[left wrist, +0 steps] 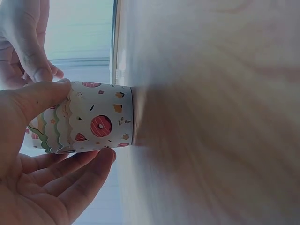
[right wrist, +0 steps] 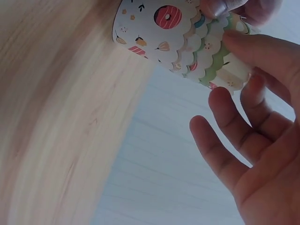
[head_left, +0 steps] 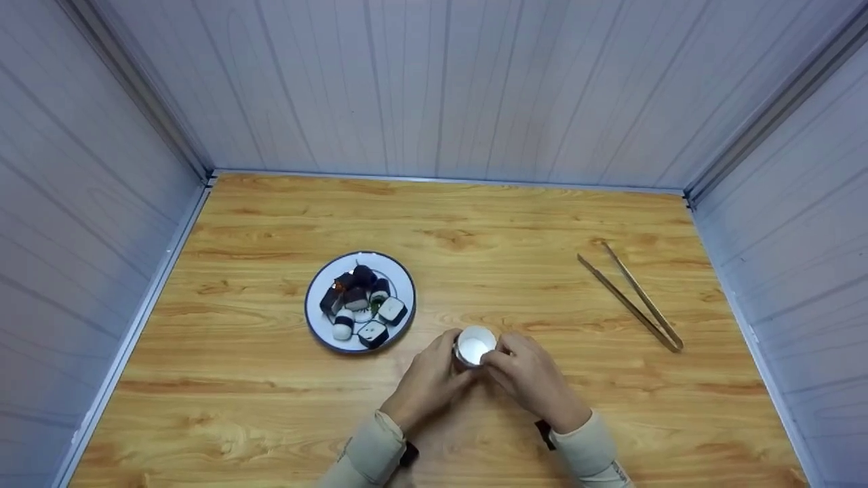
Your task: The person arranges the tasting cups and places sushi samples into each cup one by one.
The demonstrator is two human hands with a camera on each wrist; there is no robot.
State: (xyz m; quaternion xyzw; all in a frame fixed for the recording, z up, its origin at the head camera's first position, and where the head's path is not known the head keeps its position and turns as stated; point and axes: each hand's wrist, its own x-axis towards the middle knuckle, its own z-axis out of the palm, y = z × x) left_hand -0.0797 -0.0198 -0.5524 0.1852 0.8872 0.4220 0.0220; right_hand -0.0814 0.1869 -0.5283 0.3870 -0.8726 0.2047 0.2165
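A nested stack of paper baking cups (head_left: 475, 345) stands upright on the table near its front middle. Pink doughnut prints and scalloped, partly green rims show on the cups (left wrist: 101, 123) in the left wrist view. My left hand (head_left: 432, 375) grips the stack's side, thumb on one side and fingers on the other. At the rim, my right hand (head_left: 531, 374) pinches the edge of a cup (right wrist: 213, 58) between thumb and index finger. Its other fingers (right wrist: 215, 154) spread loosely beside the stack. How many cups are nested cannot be told.
Left of the hands sits a blue-rimmed white plate (head_left: 316, 329) with several sushi pieces (head_left: 355, 298). Metal tongs (head_left: 637, 308) lie spread on the wooden table (head_left: 488, 237) at the right. Pale panel walls (head_left: 441, 88) enclose the back and both sides.
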